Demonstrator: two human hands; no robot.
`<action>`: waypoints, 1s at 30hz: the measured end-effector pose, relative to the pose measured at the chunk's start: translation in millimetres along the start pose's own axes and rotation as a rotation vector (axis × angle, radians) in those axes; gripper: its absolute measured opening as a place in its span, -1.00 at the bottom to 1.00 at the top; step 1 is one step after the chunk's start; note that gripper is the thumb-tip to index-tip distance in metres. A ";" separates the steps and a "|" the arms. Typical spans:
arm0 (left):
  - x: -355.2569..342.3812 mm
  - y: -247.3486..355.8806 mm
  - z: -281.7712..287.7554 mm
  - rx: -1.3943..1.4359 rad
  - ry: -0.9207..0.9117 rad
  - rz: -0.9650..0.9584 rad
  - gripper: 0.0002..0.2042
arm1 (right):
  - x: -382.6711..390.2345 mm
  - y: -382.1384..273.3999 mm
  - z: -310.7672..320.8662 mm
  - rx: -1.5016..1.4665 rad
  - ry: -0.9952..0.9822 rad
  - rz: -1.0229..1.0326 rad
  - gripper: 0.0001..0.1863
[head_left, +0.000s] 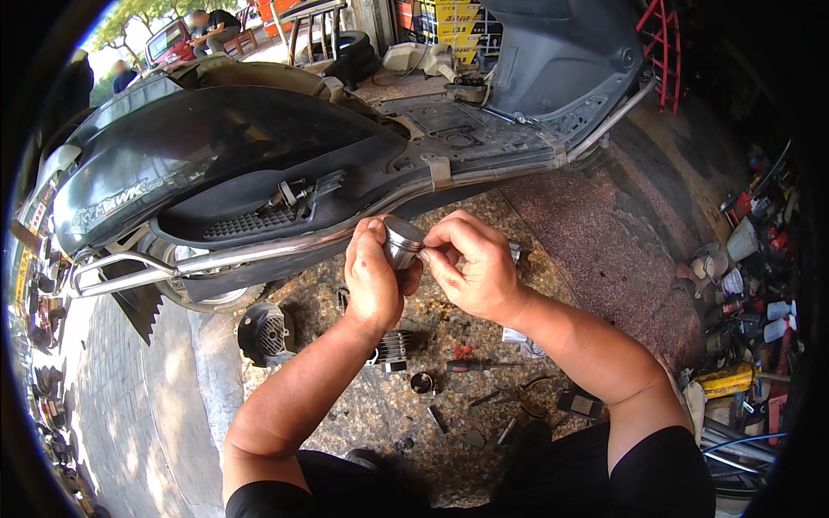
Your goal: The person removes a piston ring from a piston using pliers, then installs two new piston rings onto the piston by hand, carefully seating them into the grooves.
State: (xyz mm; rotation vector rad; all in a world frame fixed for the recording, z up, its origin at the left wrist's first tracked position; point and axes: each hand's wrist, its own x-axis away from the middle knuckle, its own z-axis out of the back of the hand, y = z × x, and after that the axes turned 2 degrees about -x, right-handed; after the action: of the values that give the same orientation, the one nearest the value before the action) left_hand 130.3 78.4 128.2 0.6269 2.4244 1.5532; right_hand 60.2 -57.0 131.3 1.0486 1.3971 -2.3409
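In front of the scooter's footboard, my left hand is wrapped round a silver metal piston, its flat crown tilted upward. My right hand pinches with thumb and forefinger at the piston's right side, by the grooves under the crown. Whether a thin ring lies between those fingertips is too small to tell. On the ground below my wrists lie a finned engine cylinder, a small dark round part and a screwdriver with a dark and red handle.
A black scooter stretches across the far side, a metal part resting on its footrest. Left of my arm lies a black fan cover. Small loose parts and a small dark box lie nearer me. Tools and a yellow item crowd the right edge.
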 end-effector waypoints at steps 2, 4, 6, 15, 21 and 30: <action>-0.6 -0.7 -0.3 -0.001 0.002 0.002 -0.66 | -2.6 -1.2 -0.4 0.102 0.018 0.154 -0.83; -0.9 -1.0 -0.9 0.014 0.016 0.020 -0.67 | -3.7 -2.5 -1.7 0.133 0.021 0.207 -0.83; -0.6 -1.3 -2.0 0.042 0.038 0.046 -0.67 | -4.3 -2.8 -2.0 0.163 0.013 0.248 -0.81; -0.5 -0.1 -6.2 0.049 0.063 0.130 -0.79 | -3.7 0.7 0.3 0.182 -0.036 0.296 -0.77; -0.2 -2.2 -7.6 0.084 0.097 0.119 -0.69 | -4.6 2.6 -0.6 0.052 0.010 0.196 -0.82; -3.5 -9.6 -3.8 -0.026 0.031 -0.146 -0.72 | -4.7 -7.3 -5.3 -0.029 0.057 0.004 -0.87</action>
State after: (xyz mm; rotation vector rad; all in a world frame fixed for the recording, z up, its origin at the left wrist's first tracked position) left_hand 129.7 70.3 120.9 0.4132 2.4082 1.5441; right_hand 62.3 -49.5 137.8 1.1173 1.4436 -2.2981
